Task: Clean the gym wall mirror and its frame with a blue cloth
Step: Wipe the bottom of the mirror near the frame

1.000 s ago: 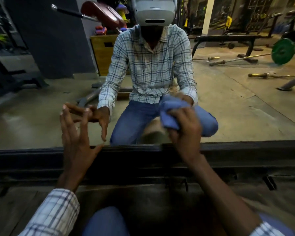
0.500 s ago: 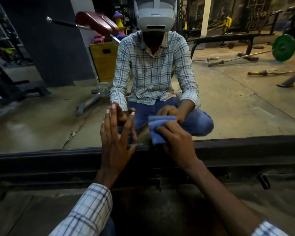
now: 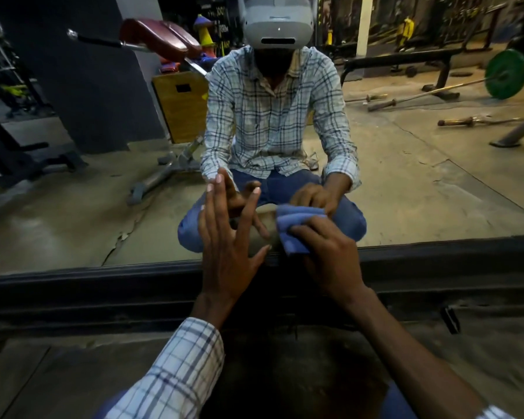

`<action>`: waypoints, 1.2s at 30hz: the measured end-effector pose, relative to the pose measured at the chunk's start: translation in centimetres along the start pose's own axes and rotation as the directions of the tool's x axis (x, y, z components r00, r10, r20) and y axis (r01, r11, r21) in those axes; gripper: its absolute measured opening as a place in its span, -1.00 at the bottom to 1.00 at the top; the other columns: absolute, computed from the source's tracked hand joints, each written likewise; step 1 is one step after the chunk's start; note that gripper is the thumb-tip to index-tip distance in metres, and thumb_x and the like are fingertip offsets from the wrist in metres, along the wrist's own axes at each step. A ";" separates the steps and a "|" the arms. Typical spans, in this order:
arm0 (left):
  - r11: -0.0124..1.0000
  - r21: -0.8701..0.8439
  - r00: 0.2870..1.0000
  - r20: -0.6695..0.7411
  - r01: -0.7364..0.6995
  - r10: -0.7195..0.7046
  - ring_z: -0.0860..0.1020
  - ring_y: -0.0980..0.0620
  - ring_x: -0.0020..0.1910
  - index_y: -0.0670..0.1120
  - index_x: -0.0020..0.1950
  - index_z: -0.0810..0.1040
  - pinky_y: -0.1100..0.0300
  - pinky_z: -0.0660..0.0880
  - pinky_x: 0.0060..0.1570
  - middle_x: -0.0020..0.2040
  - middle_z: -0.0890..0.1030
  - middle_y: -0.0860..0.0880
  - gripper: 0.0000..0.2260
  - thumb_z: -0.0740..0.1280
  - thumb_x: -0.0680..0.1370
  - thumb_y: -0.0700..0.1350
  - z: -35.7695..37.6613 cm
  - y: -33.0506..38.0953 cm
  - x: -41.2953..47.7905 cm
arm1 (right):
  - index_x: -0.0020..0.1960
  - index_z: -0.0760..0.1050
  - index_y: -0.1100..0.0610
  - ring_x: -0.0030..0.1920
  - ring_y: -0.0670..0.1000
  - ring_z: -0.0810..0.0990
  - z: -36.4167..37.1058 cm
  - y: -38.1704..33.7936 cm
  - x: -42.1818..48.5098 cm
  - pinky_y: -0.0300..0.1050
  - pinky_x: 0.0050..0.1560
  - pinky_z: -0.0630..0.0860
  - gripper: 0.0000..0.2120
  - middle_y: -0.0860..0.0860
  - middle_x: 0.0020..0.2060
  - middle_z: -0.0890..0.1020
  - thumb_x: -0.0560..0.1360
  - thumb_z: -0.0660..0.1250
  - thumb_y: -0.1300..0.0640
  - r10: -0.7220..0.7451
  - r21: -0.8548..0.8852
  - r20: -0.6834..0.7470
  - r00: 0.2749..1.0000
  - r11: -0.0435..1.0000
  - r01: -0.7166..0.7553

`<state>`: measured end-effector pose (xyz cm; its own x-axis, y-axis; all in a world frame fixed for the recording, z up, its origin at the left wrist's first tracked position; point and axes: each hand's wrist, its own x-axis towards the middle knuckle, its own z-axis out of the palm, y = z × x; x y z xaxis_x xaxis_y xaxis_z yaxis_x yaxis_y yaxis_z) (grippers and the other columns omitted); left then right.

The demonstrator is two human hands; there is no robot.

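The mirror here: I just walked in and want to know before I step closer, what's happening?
A person crouches at the bottom of the wall mirror, cleaning it. The right hand grips a folded blue cloth against the glass just above the dark lower frame. The left hand is open, fingers spread, held up at the glass beside the cloth and holding nothing.

No text reads clearly; pale lettering on a dark sign [image 3: 223, 28] reflected in the mirror [image 3: 73, 207] is too blurred.
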<state>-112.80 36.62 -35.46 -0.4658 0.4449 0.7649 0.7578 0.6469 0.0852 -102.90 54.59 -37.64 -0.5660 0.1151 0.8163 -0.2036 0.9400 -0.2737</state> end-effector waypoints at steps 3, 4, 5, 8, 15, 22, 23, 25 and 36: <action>0.999 -0.004 0.999 0.002 0.034 -0.034 -0.07 -0.31 0.67 0.06 0.68 0.13 -0.38 0.11 0.51 0.68 -0.08 -0.31 0.00 0.58 0.37 0.18 0.8 1.8 0.5 | 0.11 0.65 0.20 0.05 0.09 0.60 -3.9 1.0 2.5 -0.03 0.04 0.54 -0.73 0.10 0.04 0.63 0.42 0.50 0.33 0.201 0.097 -0.334 0.921 0.979 -0.179; 0.999 -0.004 0.999 0.013 0.039 -0.039 -0.08 -0.32 0.66 0.05 0.68 0.12 -0.37 0.10 0.52 0.67 -0.08 -0.32 0.01 0.58 0.36 0.19 1.0 2.4 0.6 | 0.10 0.65 0.21 0.03 0.09 0.60 -4.8 1.5 3.4 -0.07 0.02 0.52 -0.72 0.10 0.01 0.62 0.40 0.49 0.35 0.235 0.116 -0.414 0.880 0.972 -0.205; 0.999 0.003 0.999 0.024 0.038 -0.038 -0.10 -0.33 0.66 0.05 0.68 0.13 -0.37 0.09 0.52 0.67 -0.09 -0.33 0.01 0.57 0.36 0.21 1.2 3.0 0.6 | 0.09 0.65 0.21 0.02 0.10 0.61 -5.2 1.9 3.9 -0.06 0.01 0.52 -0.71 0.10 0.00 0.62 0.38 0.49 0.36 0.245 0.127 -0.434 0.867 0.969 -0.210; 0.999 0.020 0.999 0.022 0.044 -0.045 -0.11 -0.34 0.66 0.05 0.68 0.15 -0.38 0.09 0.52 0.66 -0.10 -0.35 -0.02 0.56 0.38 0.22 1.5 4.2 0.7 | 0.13 0.66 0.17 0.06 0.13 0.61 -4.4 2.4 2.5 0.07 0.00 0.57 -0.72 0.10 0.05 0.64 0.42 0.54 0.24 0.097 0.039 -0.183 0.978 0.995 -0.092; 0.999 0.032 1.000 0.021 0.019 -0.020 -0.09 -0.32 0.66 0.07 0.67 0.09 -0.39 0.11 0.51 0.66 -0.08 -0.35 0.01 0.58 0.38 0.19 2.3 7.2 1.4 | 0.08 0.65 0.21 0.02 0.11 0.61 -9.2 6.1 2.2 -0.08 0.00 0.50 -0.77 0.12 0.00 0.63 0.43 0.54 0.31 0.206 0.095 -0.351 0.913 0.978 -0.185; 1.000 -0.016 0.998 0.057 0.002 -0.001 -0.08 -0.34 0.66 0.03 0.68 0.14 -0.32 0.12 0.50 0.67 -0.11 -0.30 -0.01 0.59 0.38 0.19 2.6 9.9 2.4 | 0.11 0.64 0.21 0.04 0.20 0.61 -9.4 5.9 2.5 0.05 -0.04 0.53 -0.74 0.12 0.02 0.61 0.42 0.45 0.23 0.209 0.089 -0.280 0.937 0.977 -0.192; 1.000 -0.025 0.999 0.052 -0.007 0.008 -0.07 -0.34 0.66 0.02 0.67 0.16 -0.31 0.11 0.50 0.67 -0.10 -0.29 -0.03 0.57 0.40 0.20 2.5 10.2 2.6 | 0.10 0.63 0.21 0.04 0.20 0.61 -9.5 5.8 2.5 0.04 -0.03 0.53 -0.75 0.11 0.02 0.60 0.43 0.45 0.22 0.215 0.104 -0.270 0.939 0.976 -0.193; 0.999 -0.052 1.000 0.029 -0.006 0.007 -0.07 -0.31 0.67 0.01 0.67 0.20 -0.31 0.11 0.52 0.67 -0.08 -0.29 -0.08 0.54 0.43 0.21 2.5 11.0 3.3 | 0.09 0.63 0.21 0.04 0.20 0.61 -9.9 5.7 2.8 0.04 -0.04 0.53 -0.79 0.10 0.01 0.59 0.46 0.45 0.22 0.213 0.112 -0.277 0.937 0.976 -0.189; 1.000 0.008 0.997 -0.071 -0.029 0.029 0.02 -0.31 0.66 0.04 0.66 0.18 -0.29 0.12 0.54 0.66 0.08 -0.31 -0.01 0.60 0.36 0.21 4.1 11.4 4.1 | 0.10 0.61 0.18 0.07 0.18 0.61 -9.5 5.2 2.2 0.10 -0.10 0.55 -0.72 0.07 0.04 0.57 0.40 0.46 0.31 0.242 0.083 -0.272 0.931 0.970 -0.228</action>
<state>-107.95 48.31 -33.99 -0.4097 0.4185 0.8106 0.7673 0.6387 0.0581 -97.62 62.77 -32.48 -0.3587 0.4221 0.8326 -0.1346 0.8592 -0.4936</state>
